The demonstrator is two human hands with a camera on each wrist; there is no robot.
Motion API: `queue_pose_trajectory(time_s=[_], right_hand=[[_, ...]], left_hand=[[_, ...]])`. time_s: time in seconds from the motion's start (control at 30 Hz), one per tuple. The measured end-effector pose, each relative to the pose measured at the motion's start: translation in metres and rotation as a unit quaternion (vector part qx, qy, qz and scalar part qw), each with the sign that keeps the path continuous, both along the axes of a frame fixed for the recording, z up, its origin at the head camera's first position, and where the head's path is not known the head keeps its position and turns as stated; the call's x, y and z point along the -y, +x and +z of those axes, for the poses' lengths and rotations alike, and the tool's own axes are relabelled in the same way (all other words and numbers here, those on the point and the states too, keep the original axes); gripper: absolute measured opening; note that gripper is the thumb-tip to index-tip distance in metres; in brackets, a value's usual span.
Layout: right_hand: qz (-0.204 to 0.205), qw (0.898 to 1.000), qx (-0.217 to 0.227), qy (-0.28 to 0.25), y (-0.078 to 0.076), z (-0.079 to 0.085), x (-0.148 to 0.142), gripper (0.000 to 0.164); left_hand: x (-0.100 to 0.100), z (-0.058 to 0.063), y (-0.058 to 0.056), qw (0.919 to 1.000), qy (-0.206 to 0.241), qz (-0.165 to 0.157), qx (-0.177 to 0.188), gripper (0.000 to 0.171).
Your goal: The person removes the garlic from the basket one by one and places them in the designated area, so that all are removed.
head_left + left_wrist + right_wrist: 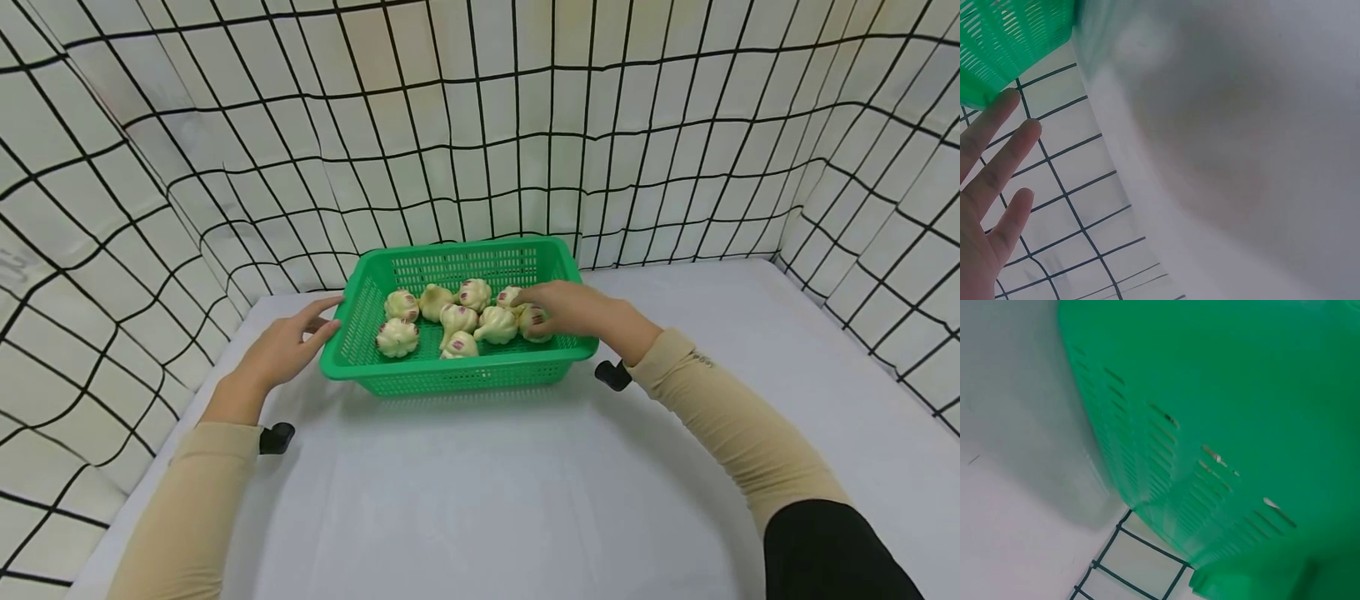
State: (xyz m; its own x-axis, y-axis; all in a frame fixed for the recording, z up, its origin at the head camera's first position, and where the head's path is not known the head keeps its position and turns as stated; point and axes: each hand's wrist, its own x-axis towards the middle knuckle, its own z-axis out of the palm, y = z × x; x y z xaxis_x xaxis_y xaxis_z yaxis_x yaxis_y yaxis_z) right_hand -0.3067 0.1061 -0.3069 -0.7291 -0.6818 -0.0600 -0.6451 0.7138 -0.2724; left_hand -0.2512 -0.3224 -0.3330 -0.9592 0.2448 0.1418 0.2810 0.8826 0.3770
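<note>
A green plastic basket (pixel 465 379) with slotted walls stands on the white table, and several pale garlic bulbs (pixel 497 325) with purple marks lie in it. My left hand (pixel 281 350) is at the basket's left rim, its fingers spread and nearly straight. In the left wrist view a fingertip of that hand (pixel 991 187) meets the green wall. Over the right rim reaches my right hand (pixel 573 312), whose fingers and thumb grip the rightmost garlic bulb (pixel 534 323). The right wrist view shows just the basket's outer wall (pixel 1210 412); that hand is hidden there.
Black netting (pixel 480 142) hangs before white walls at the back and both sides, close behind the basket. The white tabletop (pixel 450 492) stretches in front of the basket and to its right. Small black devices (pixel 613 375) sit at both wrists.
</note>
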Motion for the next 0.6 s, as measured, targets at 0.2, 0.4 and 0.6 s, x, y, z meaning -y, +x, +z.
queue_pose_trajectory(time_s=[0.2,0.4,0.6], right_hand=[[-0.018,1.0,0.0,0.009,-0.002,0.0,0.006,0.049],[-0.032,0.999,-0.006,0.02,-0.007,-0.005,0.01,0.047],[-0.057,0.996,-0.034,0.057,-0.008,-0.012,0.013,0.047]], left_hand=[[0.002,-0.007,0.0,0.9997,0.022,0.01,0.004,0.061],[0.003,-0.008,0.0,0.9994,0.029,0.018,0.006,0.063],[0.002,-0.007,-0.001,0.9998,0.008,0.014,0.006,0.063]])
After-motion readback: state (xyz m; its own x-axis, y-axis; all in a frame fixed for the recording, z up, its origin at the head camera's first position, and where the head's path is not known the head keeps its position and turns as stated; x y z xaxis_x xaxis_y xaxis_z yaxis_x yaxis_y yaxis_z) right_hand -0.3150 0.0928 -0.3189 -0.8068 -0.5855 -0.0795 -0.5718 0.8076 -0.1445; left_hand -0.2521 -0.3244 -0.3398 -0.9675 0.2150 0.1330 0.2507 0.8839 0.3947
